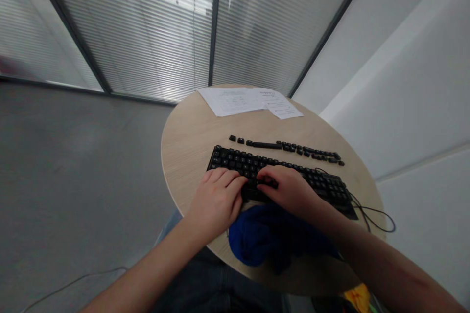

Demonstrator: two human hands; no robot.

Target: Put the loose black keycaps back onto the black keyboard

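Observation:
A black keyboard (240,162) lies at a slant on the round table, several of its keys in place. My left hand (216,198) rests palm down over its left end, fingers stretched out and the index fingertip touching the keys. Over the middle of the front rows, my right hand (288,188) is curled, thumb and fingers closing around a dark keycap (270,183); whether it is free of the board I cannot tell. Behind the keyboard runs a line of loose black keycaps (290,147), including a long space bar (267,145). Part of the keyboard is hidden under my hands.
A crumpled blue cloth (253,239) lies at the front edge of the round table (191,132), under my right forearm. White printed papers (235,101) lie at the back. A black cable (378,227) loops over the right edge. Blinds-covered glass (154,34) and a white wall (414,83) stand behind.

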